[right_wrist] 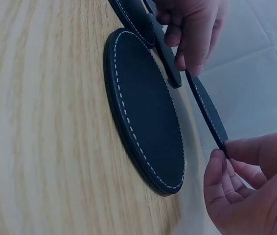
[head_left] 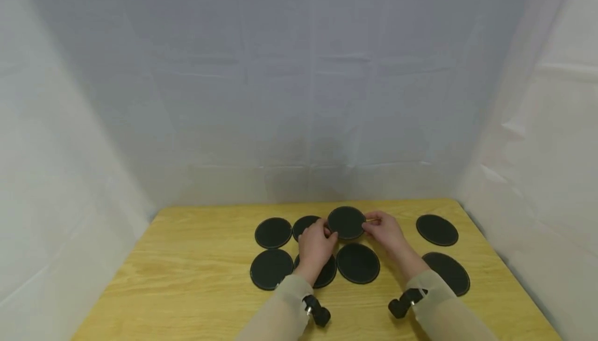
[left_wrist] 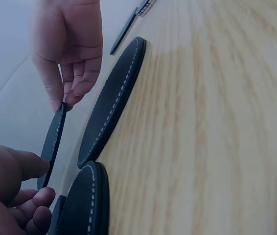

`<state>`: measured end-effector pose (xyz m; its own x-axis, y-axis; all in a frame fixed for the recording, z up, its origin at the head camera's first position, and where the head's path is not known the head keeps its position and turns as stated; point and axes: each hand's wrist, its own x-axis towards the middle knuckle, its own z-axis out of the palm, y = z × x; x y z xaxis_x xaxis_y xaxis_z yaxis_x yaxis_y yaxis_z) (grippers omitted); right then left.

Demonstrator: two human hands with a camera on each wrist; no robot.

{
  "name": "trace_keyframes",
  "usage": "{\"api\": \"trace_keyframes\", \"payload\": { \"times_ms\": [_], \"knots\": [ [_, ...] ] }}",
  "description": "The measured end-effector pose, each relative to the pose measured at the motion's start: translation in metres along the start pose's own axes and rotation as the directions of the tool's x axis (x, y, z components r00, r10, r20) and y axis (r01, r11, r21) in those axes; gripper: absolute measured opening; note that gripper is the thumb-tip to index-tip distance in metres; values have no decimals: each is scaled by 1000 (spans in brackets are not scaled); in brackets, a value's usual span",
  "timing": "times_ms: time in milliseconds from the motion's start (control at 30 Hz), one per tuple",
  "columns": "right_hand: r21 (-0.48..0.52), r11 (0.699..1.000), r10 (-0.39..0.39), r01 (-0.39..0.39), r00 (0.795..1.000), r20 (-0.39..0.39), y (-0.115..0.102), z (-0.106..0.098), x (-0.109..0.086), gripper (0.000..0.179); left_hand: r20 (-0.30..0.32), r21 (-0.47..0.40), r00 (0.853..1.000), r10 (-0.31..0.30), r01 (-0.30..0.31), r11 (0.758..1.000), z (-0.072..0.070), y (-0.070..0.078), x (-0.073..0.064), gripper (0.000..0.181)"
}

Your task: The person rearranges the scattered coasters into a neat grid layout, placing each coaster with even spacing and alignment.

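Seven dark stitched discs (head_left: pixel 273 232) are seen on the table (head_left: pixel 187 268); an eighth, the held disc (head_left: pixel 346 221), is raised off it toward the far side, beyond the third front-row disc (head_left: pixel 357 263) from the left. Its opposite edges are pinched by the left hand (head_left: pixel 316 247) and right hand (head_left: pixel 386 233). Step judged: being positioned for the back row, though pick-up can't be ruled out. If being placed, it should be lowered level, aligned with neighbours, both pinches eased together.
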<state>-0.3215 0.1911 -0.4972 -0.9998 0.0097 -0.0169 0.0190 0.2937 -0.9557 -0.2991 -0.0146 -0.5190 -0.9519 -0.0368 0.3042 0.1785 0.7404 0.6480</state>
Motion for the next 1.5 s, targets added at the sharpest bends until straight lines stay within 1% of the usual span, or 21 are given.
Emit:
{"api": "trace_keyframes", "payload": {
  "times_ms": [100,233,367,500,567,700,867,1167,1300,1500],
  "knots": [
    [-62,998,-11,10,1000,-17,2,1,2,34,-1,36,1000,1,-1,999,3,-2,1,35],
    [-133,991,-12,8,999,-31,4,1,4,33,15,53,1000,-17,16,998,6,-2,2,33],
    [-165,986,-18,12,999,-31,5,0,5,31,41,55,999,-32,30,998,6,0,3,29],
    [-199,980,-31,25,999,-23,9,-1,8,30,72,96,997,-20,13,995,3,2,6,25],
    [-246,969,-42,34,999,-24,13,-2,10,30,86,128,996,-13,2,992,2,4,7,27],
    [-350,934,-77,67,997,-16,16,-2,14,30,103,175,995,-14,-5,985,2,7,7,33],
    [-428,900,-92,80,996,-8,16,-1,14,31,103,204,995,-15,-6,979,5,6,4,37],
    [-480,872,-104,95,995,7,12,1,11,32,101,213,995,-22,0,977,7,5,4,39],
    [-484,871,-93,87,996,11,12,1,11,33,101,216,995,-22,0,976,9,5,4,40],
    [-476,874,-93,97,995,32,13,0,12,30,99,208,995,-13,-8,978,7,4,4,39]
  ]
}}
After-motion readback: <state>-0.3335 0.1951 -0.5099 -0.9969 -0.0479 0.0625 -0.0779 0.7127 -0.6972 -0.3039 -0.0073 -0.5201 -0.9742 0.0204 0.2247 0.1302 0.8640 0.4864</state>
